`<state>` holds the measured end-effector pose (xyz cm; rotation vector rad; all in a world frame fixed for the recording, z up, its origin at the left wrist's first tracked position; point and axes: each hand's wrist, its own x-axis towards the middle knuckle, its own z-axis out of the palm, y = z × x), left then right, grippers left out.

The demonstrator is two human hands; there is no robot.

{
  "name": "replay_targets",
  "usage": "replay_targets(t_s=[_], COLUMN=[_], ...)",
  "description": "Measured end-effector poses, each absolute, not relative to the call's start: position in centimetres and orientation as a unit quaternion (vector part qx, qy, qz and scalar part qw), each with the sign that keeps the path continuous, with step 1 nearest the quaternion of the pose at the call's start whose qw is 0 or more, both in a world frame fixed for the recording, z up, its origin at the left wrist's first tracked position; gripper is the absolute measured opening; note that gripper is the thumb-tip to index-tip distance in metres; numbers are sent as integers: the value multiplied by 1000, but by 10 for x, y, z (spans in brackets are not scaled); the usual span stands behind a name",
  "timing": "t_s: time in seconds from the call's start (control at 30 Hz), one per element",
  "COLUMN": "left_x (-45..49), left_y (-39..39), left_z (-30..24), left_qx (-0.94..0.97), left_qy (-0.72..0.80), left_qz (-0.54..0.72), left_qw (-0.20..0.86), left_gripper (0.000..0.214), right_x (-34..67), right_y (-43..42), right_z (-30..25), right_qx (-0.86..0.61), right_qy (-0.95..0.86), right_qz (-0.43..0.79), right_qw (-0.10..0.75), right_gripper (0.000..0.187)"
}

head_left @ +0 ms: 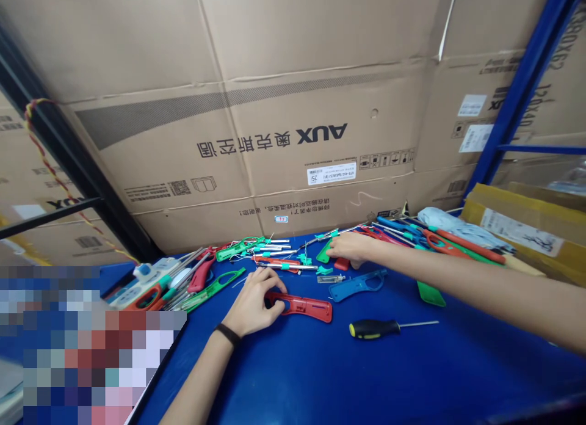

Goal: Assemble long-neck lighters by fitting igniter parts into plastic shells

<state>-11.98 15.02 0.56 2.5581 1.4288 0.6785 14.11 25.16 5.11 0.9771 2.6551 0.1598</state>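
Observation:
My left hand (253, 301) grips the left end of a red plastic utility-lighter shell (304, 307), with the fingers curled over it on the blue tabletop (293, 376). My right arm stretches in from the right, and my right hand (350, 247) lies among the far parts. Its fingertips touch a green plastic piece (324, 253). A small red part (341, 264) sits just below that hand. Whether the right hand holds anything is hidden. A blue lighter shell (357, 285) lies between my hands.
A black-and-yellow screwdriver (373, 328) lies to the right of the red shell. Several coloured lighter parts and metal rods (274, 254) are heaped along the back, beside a white power strip (141, 284). Cardboard boxes (256, 119) form the back wall. A pixelated patch covers the lower left.

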Motion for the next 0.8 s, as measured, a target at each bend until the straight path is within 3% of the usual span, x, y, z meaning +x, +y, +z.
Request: replay_targets(t_s=[0.07,0.23,0.43,0.5,0.57,0.67,0.8], left_x=[-120,-119,-118,-119,-119,-121,-127], left_y=[150,148,148,149,150,151,151], left_z=[6,8,7,6,5,5,7], left_qx=[849,848,849,849,847,843,841], left_qy=[473,475,479,480,483,491,497], left_qz=[227,225,212,208,207,206,201], left_qw=[64,62,67,72,75,75,74], left_gripper=[19,18,17,17,16,13,10], right_x=[140,144,147,144,137,126,119], right_y=[251,248,217,195,171,144,133], right_z=[51,59,94,98,91,65,27], right_qx=[326,325,364,346,305,217,194], right_qy=[931,936,931,918,892,842,810], right_qz=[52,37,20,-81,-195,-369,-449], right_qw=[158,130,-22,-177,-271,-327,-324], right_gripper=[53,35,28,22,15,16,15])
